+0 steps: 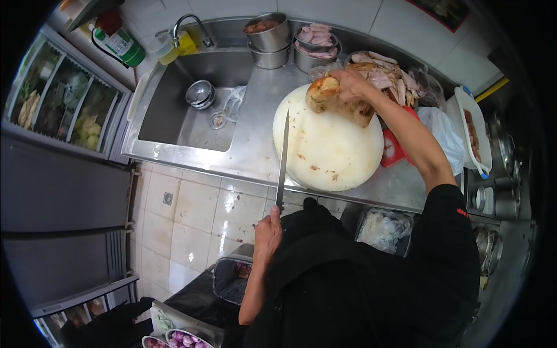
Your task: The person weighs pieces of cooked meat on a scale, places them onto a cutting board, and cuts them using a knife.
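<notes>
The right hand [351, 86] grips a piece of browned meat [339, 101] from above, its fingers curled over the upper side and pinching it; whatever lies beneath the piece is hidden. The piece is at the far part of a round white cutting board [331, 148], its lower right end near the board's edge. Small brown scraps [300, 156] lie on the board.

The left hand [268, 233] holds a long knife [283, 156] — fingers closed round the handle, thumb along it. The blade points away from the body and passes over the left part of the board; contact with the board cannot be confirmed.

The board rests on a steel surface [249, 136]. Behind it stands a heap of sliced meat [383, 75], with stacked steel pots [270, 57] and bowls of pale meat [316, 46] to its left. A red item [393, 152] sits just beside the board's right edge — partly covered by a white plastic bag [444, 136]. The sink [165, 116] is at left, holding small metal bowls [200, 94].
</notes>
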Demonstrator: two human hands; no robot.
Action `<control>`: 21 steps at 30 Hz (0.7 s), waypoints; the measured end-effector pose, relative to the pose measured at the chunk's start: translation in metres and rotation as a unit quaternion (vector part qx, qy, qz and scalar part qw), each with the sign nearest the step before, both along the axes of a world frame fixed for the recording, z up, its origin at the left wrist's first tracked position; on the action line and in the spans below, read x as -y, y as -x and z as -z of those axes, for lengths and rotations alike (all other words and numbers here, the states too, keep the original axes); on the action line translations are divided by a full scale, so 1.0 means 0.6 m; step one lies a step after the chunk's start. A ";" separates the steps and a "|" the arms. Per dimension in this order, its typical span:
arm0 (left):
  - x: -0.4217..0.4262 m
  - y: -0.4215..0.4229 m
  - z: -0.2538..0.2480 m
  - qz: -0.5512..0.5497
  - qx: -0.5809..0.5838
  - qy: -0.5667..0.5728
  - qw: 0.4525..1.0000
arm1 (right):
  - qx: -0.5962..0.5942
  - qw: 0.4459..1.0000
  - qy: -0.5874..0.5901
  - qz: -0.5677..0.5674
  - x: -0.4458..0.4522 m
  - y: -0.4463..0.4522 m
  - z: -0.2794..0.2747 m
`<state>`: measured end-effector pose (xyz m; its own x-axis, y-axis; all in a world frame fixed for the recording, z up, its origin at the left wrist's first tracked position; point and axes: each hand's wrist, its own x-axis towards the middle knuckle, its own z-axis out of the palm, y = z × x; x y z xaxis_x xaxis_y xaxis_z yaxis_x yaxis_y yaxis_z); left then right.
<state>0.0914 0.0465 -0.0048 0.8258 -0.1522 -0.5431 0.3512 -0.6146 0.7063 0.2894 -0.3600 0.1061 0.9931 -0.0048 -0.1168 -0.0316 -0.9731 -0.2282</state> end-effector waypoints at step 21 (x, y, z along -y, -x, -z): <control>0.118 -0.101 -0.145 0.075 0.173 0.000 0.982 | -0.015 0.995 -0.032 0.092 -0.136 0.079 -0.011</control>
<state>0.1522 -0.0241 0.0822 0.9290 -0.2861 -0.2346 -0.0037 -0.6413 0.7673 0.2423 -0.2785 0.1126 0.9724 -0.1777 -0.1513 -0.2151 -0.9338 -0.2858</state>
